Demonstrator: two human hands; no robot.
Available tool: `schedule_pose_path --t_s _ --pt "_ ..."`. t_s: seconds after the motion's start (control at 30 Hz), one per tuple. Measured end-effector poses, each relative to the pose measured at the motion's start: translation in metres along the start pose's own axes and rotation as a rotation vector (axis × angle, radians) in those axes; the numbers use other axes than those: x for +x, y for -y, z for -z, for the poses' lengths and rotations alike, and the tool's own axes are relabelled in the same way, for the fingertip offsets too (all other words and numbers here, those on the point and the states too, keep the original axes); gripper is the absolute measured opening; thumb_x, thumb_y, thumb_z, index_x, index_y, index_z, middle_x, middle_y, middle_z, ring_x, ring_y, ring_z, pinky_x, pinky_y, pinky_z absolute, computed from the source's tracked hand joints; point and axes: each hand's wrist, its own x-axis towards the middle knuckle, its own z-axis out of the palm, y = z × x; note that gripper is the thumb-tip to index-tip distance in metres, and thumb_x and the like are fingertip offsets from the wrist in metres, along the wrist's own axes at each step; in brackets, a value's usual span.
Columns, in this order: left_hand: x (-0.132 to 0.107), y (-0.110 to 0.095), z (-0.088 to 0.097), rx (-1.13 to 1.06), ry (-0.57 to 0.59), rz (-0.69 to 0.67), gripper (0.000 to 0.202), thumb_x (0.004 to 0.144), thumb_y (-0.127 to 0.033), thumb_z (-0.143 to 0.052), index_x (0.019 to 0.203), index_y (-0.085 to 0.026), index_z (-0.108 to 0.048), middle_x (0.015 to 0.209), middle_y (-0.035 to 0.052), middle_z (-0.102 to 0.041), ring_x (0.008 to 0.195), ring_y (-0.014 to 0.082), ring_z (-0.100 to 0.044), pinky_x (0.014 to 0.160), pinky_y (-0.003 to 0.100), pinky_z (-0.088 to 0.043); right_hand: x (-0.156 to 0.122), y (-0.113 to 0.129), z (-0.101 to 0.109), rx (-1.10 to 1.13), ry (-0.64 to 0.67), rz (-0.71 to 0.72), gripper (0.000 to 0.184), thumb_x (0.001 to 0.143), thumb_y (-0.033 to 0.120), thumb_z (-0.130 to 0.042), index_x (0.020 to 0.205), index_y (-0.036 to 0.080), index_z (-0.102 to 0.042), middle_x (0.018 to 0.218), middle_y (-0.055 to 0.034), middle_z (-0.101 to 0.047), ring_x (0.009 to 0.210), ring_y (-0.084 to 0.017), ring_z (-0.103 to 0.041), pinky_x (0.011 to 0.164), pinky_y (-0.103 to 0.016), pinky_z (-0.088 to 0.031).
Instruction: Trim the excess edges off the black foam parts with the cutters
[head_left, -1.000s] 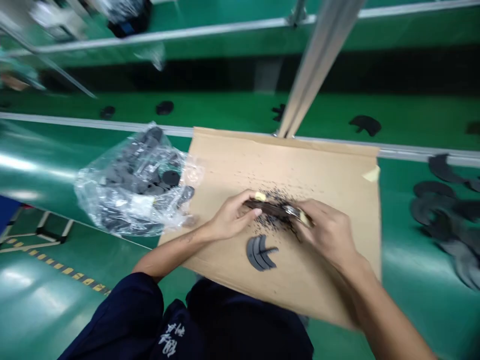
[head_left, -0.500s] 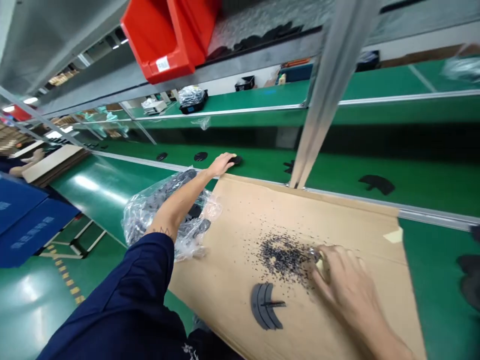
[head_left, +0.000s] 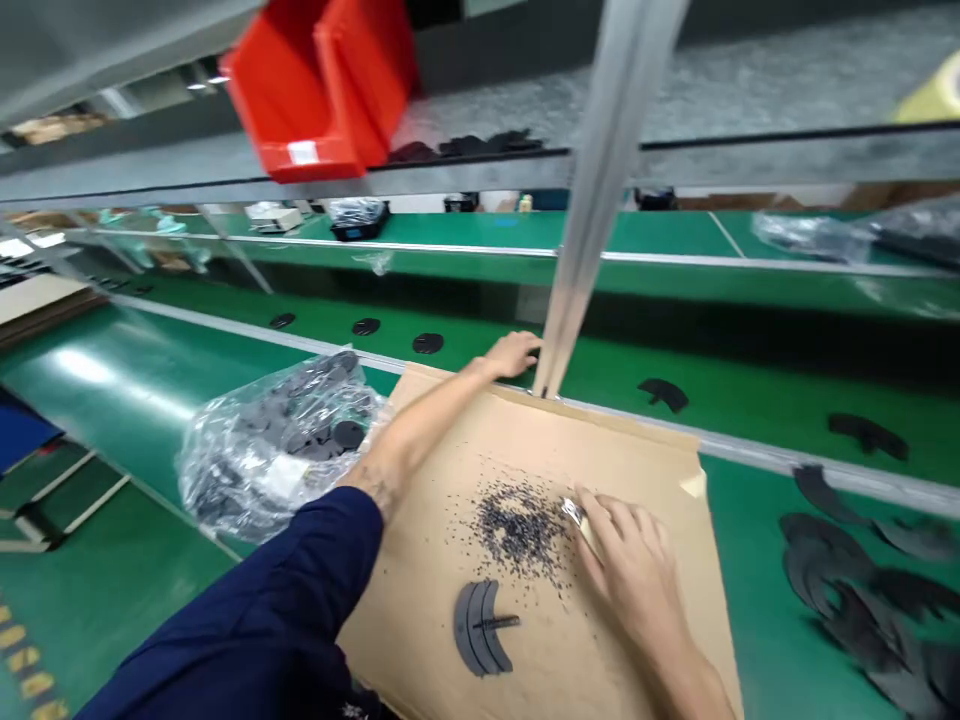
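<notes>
My left hand (head_left: 514,354) stretches over the green conveyor belt, its fingers closed at a small black part (head_left: 535,353) beside the metal post. The hand and post hide most of that part. My right hand (head_left: 637,560) is closed round a small tool (head_left: 583,522) with a shiny metal tip and a pale handle. It is low over the cardboard sheet (head_left: 600,430), beside a scatter of small black bits (head_left: 517,525). A dark grey curved part with a stem (head_left: 484,627) lies on the cardboard, touched by neither hand.
A clear plastic bag of black parts (head_left: 277,440) sits left of the cardboard. Black oval pieces (head_left: 428,343) and curved parts (head_left: 663,393) lie along the belt. More curved parts (head_left: 862,580) are piled at right. The metal post (head_left: 585,190) and a red bin (head_left: 322,100) stand ahead.
My left hand has let go of a black oval piece, which stays on the belt, and moved right to another black part. My right hand keeps the tool beside the bits. The view has swung right.
</notes>
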Motion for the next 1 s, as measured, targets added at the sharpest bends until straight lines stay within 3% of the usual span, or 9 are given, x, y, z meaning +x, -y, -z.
schedule_pose_path --t_s 0.1,0.23,0.37,0.47,0.6,0.73,0.8,0.9,1.0 --pt "0.001 -0.018 0.000 0.041 0.012 0.116 0.031 0.091 -0.006 -0.050 0.113 -0.012 -0.073 0.117 0.0178 -0.071 0.117 0.0282 -0.065 0.099 0.037 -0.053 0.007 -0.005 -0.005 0.004 -0.080 0.096 0.039 0.100 0.022 -0.045 0.138 0.017 -0.054 0.095 -0.0104 -0.068 0.087 -0.026 -0.057 0.073 -0.035 -0.040" --pt "-0.024 -0.005 0.023 0.038 0.007 0.203 0.031 0.091 -0.002 -0.050 0.112 -0.014 -0.069 0.118 0.0149 -0.068 0.108 0.0248 -0.068 0.093 0.035 -0.053 0.010 -0.011 -0.007 -0.013 -0.175 0.144 0.048 0.099 0.024 -0.049 0.146 0.017 -0.046 0.096 -0.0113 -0.068 0.087 -0.027 -0.059 0.072 -0.036 -0.041" --pt "-0.076 0.015 0.058 -0.033 -0.029 0.177 0.031 0.094 -0.005 -0.047 0.116 -0.016 -0.065 0.119 0.0122 -0.066 0.105 0.0234 -0.068 0.091 0.034 -0.053 0.008 -0.015 -0.009 -0.080 -0.116 0.086 0.043 0.097 0.024 -0.050 0.139 0.018 -0.055 0.099 -0.0131 -0.070 0.090 -0.029 -0.062 0.071 -0.038 -0.044" --pt "-0.128 0.013 0.072 -0.125 -0.031 0.069 0.026 0.097 -0.008 -0.048 0.112 -0.017 -0.066 0.112 0.0078 -0.069 0.108 0.0193 -0.067 0.095 0.029 -0.052 0.021 -0.002 -0.009 0.004 -0.089 0.088 0.037 0.098 0.026 -0.047 0.132 0.019 -0.060 0.091 -0.0102 -0.069 0.079 -0.027 -0.062 0.064 -0.037 -0.045" --pt "-0.202 -0.015 0.051 -0.552 0.115 -0.100 0.016 0.098 -0.012 -0.055 0.109 -0.016 -0.066 0.098 0.0048 -0.073 0.089 0.0134 -0.071 0.082 0.023 -0.054 0.051 0.043 0.001 0.368 -0.137 0.077 0.042 0.097 0.030 -0.056 0.138 0.020 -0.057 0.110 -0.0131 -0.067 0.092 -0.025 -0.068 0.078 -0.037 -0.055" --pt "-0.255 -0.032 0.026 -0.917 0.267 -0.028 0.016 0.100 -0.020 -0.058 0.116 -0.016 -0.060 0.105 0.0089 -0.076 0.083 0.0146 -0.075 0.076 0.025 -0.057 0.067 0.079 0.007 0.676 0.016 0.140 0.020 0.095 0.023 -0.056 0.113 0.023 -0.065 0.098 -0.0091 -0.070 0.088 -0.022 -0.070 0.079 -0.034 -0.056" --pt "-0.271 -0.020 0.031 -0.810 0.209 -0.011 0.018 0.102 -0.023 -0.055 0.118 -0.016 -0.061 0.111 0.0104 -0.075 0.094 0.0169 -0.075 0.084 0.029 -0.058 0.067 0.084 0.004 0.748 0.066 0.035 0.013 0.094 0.027 -0.058 0.103 0.024 -0.066 0.091 -0.0082 -0.070 0.082 -0.023 -0.069 0.076 -0.035 -0.056" --pt "-0.284 0.026 0.059 -0.283 0.086 0.142 0.022 0.103 -0.021 -0.047 0.108 -0.016 -0.067 0.113 0.0114 -0.074 0.106 0.0220 -0.071 0.097 0.036 -0.055 0.061 0.080 -0.001 0.812 0.088 -0.246 0.020 0.091 0.043 -0.064 0.093 0.023 -0.066 0.082 -0.0059 -0.067 0.072 -0.021 -0.063 0.066 -0.033 -0.053" --pt "-0.290 0.078 0.084 0.177 0.213 0.389 0.022 0.093 -0.010 -0.052 0.106 -0.015 -0.069 0.116 0.0152 -0.072 0.114 0.0305 -0.068 0.097 0.041 -0.054 0.056 0.073 -0.005 0.860 0.077 -0.529 0.036 0.085 0.057 -0.068 0.086 0.022 -0.063 0.071 -0.0011 -0.058 0.061 -0.016 -0.052 0.056 -0.028 -0.044"
